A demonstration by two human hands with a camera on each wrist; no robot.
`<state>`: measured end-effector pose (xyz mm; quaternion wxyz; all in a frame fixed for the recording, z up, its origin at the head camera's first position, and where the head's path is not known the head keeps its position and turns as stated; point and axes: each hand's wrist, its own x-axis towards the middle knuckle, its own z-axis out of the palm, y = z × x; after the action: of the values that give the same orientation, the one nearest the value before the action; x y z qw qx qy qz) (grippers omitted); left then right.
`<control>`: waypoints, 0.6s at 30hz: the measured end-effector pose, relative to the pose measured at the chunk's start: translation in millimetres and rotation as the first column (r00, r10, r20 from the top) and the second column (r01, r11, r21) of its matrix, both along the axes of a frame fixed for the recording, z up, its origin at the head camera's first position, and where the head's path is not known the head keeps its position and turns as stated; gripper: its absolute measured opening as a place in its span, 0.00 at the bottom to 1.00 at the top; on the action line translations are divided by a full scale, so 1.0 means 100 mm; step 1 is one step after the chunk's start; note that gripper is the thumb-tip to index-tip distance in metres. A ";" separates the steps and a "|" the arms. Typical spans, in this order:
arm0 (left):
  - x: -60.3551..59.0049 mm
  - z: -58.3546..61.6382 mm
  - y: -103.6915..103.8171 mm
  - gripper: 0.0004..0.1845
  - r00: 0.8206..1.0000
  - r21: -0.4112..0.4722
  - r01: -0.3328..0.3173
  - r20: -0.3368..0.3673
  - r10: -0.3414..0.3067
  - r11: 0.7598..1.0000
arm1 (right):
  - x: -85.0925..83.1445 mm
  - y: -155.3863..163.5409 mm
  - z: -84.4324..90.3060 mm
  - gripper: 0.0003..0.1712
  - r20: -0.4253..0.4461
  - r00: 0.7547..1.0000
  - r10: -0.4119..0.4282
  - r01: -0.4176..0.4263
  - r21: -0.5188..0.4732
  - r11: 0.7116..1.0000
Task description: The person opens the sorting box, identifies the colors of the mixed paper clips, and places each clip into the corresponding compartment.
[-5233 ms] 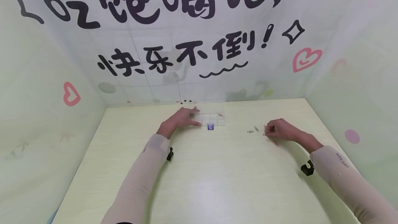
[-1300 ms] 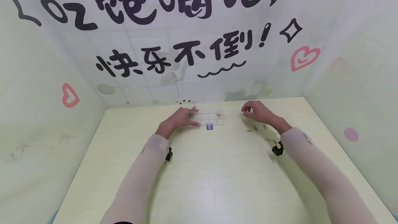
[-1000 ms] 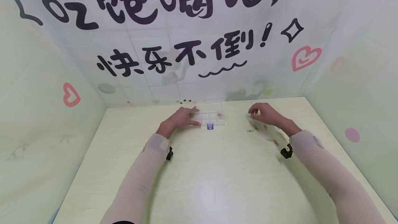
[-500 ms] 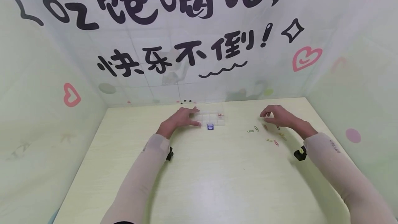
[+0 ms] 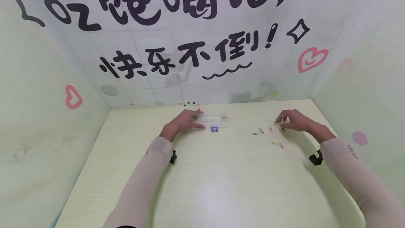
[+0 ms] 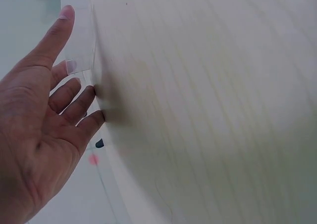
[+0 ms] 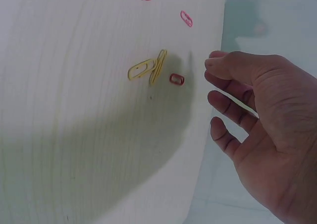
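My left hand (image 5: 183, 119) holds the left end of a clear plastic box (image 5: 218, 120) with small compartments, thumb at its front and forefinger behind. Its clear lid lies back, and a blue-marked tab (image 5: 214, 129) is at the front. Reddish paperclip wire (image 5: 224, 117) shows in its back right part. My right hand (image 5: 295, 120) hovers with loosely bent fingers and nothing visible between them. Just by its fingertips lies a small red paperclip (image 7: 177, 79). Two yellow paperclips (image 7: 142, 69) lie touching or close beside it, and pink ones (image 7: 186, 19) are farther off.
Two dark green paperclips (image 5: 255, 134) lie between the box and the right-hand group. The pale wooden table (image 5: 209, 178) meets a printed back sheet (image 5: 205, 94) just behind the box. Similar sheets (image 5: 364, 97) stand at both sides.
Over the last second my right hand has moved rightwards, from beyond the box's right end to above the red paperclip. My left hand has stayed at the box.
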<state>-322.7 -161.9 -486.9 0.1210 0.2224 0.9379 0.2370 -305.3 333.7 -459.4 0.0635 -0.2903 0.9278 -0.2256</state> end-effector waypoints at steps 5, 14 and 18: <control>0.00 0.01 0.00 0.45 1.000 -0.003 -0.001 0.004 0.001 1.000 | 0.01 0.10 -0.04 0.09 0.008 1.000 0.012 -0.012 -0.003 1.000; -0.02 -0.01 0.00 0.46 1.000 -0.003 -0.008 0.018 0.008 1.000 | 0.04 0.18 -0.10 0.14 0.004 0.999 0.037 -0.037 -0.021 0.999; -0.02 -0.01 0.00 0.46 1.000 0.002 -0.009 0.020 0.009 1.000 | 0.03 0.20 -0.13 0.13 0.003 0.999 0.036 -0.036 -0.034 0.999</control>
<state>-324.4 -161.7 -487.9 0.1292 0.2161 0.9373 0.2410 -302.2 353.8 -472.5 0.0642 -0.3075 0.9183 -0.2407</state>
